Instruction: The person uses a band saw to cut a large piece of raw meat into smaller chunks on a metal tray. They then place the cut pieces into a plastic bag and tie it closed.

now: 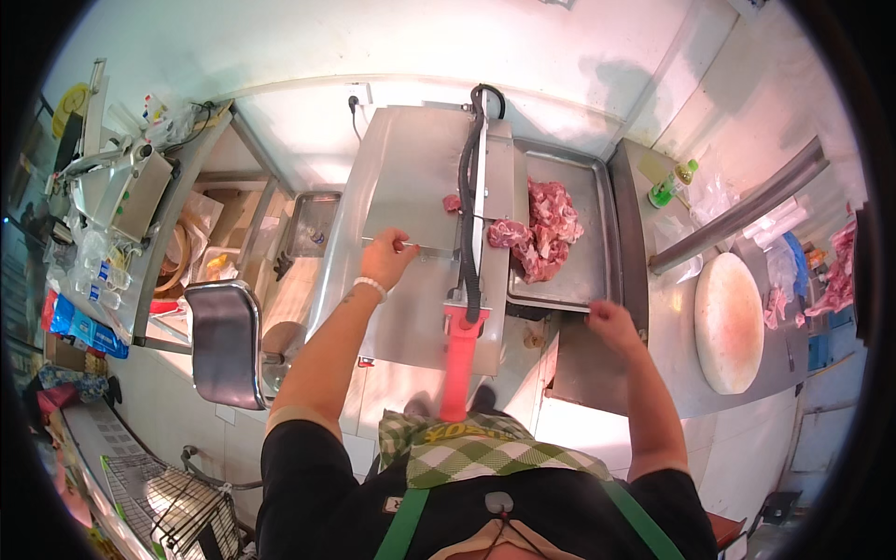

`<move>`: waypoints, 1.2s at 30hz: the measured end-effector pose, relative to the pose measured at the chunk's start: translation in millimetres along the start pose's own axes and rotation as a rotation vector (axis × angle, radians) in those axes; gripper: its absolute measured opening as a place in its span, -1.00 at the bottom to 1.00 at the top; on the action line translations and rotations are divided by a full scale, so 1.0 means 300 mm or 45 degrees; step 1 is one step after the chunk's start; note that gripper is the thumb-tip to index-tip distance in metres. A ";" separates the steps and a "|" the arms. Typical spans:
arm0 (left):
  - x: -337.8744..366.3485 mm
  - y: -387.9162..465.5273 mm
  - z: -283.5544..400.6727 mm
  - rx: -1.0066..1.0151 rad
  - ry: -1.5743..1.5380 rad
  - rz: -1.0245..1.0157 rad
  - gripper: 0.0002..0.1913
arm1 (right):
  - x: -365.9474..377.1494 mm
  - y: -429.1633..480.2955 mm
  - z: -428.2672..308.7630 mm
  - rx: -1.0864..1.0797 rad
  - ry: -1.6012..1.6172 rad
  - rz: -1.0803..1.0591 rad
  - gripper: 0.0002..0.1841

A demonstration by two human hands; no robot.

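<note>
My left hand (387, 262) is over the stainless-steel bed (413, 175) of a lever-type cutting machine, at a thin seam across it. Its fingers are curled, and whether they grip the edge there cannot be seen. A red handle (458, 364) points toward me from the machine's long arm (480, 189), along which a black corrugated hose (467, 182) runs. Closed fingers of my right hand (616, 327) are at the near right corner of a metal tray (595, 231). Raw meat pieces (549, 224) are heaped in the tray's left part. A small meat piece (451, 204) lies left of the arm.
Right of the tray, a steel counter (672, 350) bears a round chopping board (729, 322), a green-capped bottle (673, 183) and plastic bags. A metal bar (742, 210) slants above it. A dark-backed chair (224, 343) stands at left, below a slicer-like machine (122, 189).
</note>
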State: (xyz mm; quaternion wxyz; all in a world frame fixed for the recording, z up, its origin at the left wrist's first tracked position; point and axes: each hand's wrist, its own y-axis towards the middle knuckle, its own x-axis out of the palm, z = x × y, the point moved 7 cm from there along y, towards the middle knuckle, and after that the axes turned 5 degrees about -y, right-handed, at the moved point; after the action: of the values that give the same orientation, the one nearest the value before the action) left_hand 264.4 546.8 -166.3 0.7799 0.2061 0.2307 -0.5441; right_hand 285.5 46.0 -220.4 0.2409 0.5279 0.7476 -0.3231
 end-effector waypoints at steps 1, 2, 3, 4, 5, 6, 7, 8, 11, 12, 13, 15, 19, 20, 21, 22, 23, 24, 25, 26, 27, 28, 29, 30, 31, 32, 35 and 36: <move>0.012 0.012 0.003 0.013 -0.002 -0.026 -0.63 | 0.030 -0.060 0.022 0.121 -0.014 -0.032 -0.65; 0.030 0.029 -0.005 -0.022 -0.022 -0.077 -0.61 | 0.046 -0.118 0.021 0.087 0.013 -0.042 -0.71; 0.044 0.047 -0.001 0.015 -0.015 -0.085 -0.60 | 0.057 -0.169 0.023 0.051 0.029 -0.056 -0.77; 0.065 0.061 -0.002 0.048 -0.011 -0.096 -0.59 | 0.068 -0.213 0.042 0.099 0.025 -0.055 -0.77; 0.090 0.084 0.001 0.083 -0.008 -0.103 -0.58 | 0.075 -0.240 0.051 0.107 0.037 -0.055 -0.77; 0.119 0.102 -0.004 0.086 -0.010 -0.107 -0.58 | 0.084 -0.267 0.077 0.182 0.044 -0.064 -0.77; 0.150 0.122 -0.007 0.094 -0.005 -0.120 -0.58 | 0.078 -0.292 0.081 0.141 0.044 -0.048 -0.74; 0.179 0.152 -0.007 0.102 0.001 -0.136 -0.57 | 0.069 -0.316 0.090 0.156 0.035 -0.029 -0.71; 0.257 0.223 0.008 0.235 0.034 -0.082 -0.58 | 0.072 -0.406 0.107 0.267 0.031 0.003 -0.68; 0.278 0.253 0.014 0.290 0.056 -0.062 -0.59 | 0.072 -0.428 0.115 0.371 0.009 0.005 -0.68; 0.297 0.282 0.018 0.346 0.076 -0.042 -0.60 | 0.070 -0.445 0.096 0.350 0.007 0.032 -0.67; 0.337 0.341 0.014 0.443 0.121 -0.059 -0.64 | 0.077 -0.510 0.066 0.429 -0.004 0.064 -0.67; 0.410 0.478 0.008 0.613 0.188 -0.170 -0.73 | 0.128 -0.608 -0.038 0.549 0.037 0.189 -0.67; 0.431 0.501 0.004 0.633 0.230 -0.217 -0.75 | 0.156 -0.634 -0.066 0.591 0.036 0.195 -0.65; 0.444 0.526 -0.005 0.605 0.182 -0.266 -0.79 | 0.190 -0.665 -0.078 0.733 0.062 0.205 -0.64; 0.458 0.556 -0.017 0.564 0.174 -0.339 -0.83 | 0.223 -0.683 -0.115 0.737 0.067 0.200 -0.64; 0.468 0.579 -0.026 0.543 0.161 -0.393 -0.88 | 0.257 -0.710 -0.140 0.812 0.109 0.195 -0.63; 0.467 0.609 -0.047 0.431 0.070 -0.395 -0.88 | 0.284 -0.727 -0.177 0.806 0.077 0.171 -0.63; 0.465 0.641 -0.063 0.339 -0.028 -0.375 -0.88 | 0.312 -0.742 -0.207 0.812 0.069 0.150 -0.62; 0.464 0.672 -0.078 0.252 -0.124 -0.325 -0.87 | 0.336 -0.753 -0.231 0.815 0.061 0.129 -0.61; 0.465 0.696 -0.064 0.306 -0.256 -0.244 -0.86 | 0.350 -0.764 -0.250 0.824 0.067 0.153 -0.62; 0.464 0.718 -0.050 0.362 -0.385 -0.136 -0.85 | 0.363 -0.778 -0.266 0.834 0.072 0.177 -0.62; 0.467 0.735 -0.046 0.383 -0.481 -0.062 -0.83 | 0.372 -0.791 -0.273 0.872 0.090 0.189 -0.62; 0.489 0.750 -0.035 0.431 -0.492 -0.113 -0.83 | 0.375 -0.797 -0.283 0.865 0.068 0.196 -0.62; 0.515 0.764 -0.029 0.452 -0.467 -0.202 -0.83 | 0.379 -0.806 -0.287 0.888 0.060 0.194 -0.62; 0.538 0.772 -0.021 0.471 -0.442 -0.289 -0.83 | 0.381 -0.814 -0.289 0.910 0.051 0.190 -0.62; 0.560 0.797 -0.010 0.512 -0.122 -0.367 -0.85 | 0.380 -0.834 -0.289 1.012 0.043 0.204 -0.62; 0.568 0.813 -0.038 0.287 -0.295 -0.446 -0.86 | 0.378 -0.829 -0.300 0.971 0.042 0.209 -0.63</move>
State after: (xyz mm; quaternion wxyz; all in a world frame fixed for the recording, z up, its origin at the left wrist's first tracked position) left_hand 544.5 504.0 -257.9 0.6668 0.1849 0.1097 -0.7135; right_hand 11.8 126.1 -182.4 0.0404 0.6428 0.5329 -0.5489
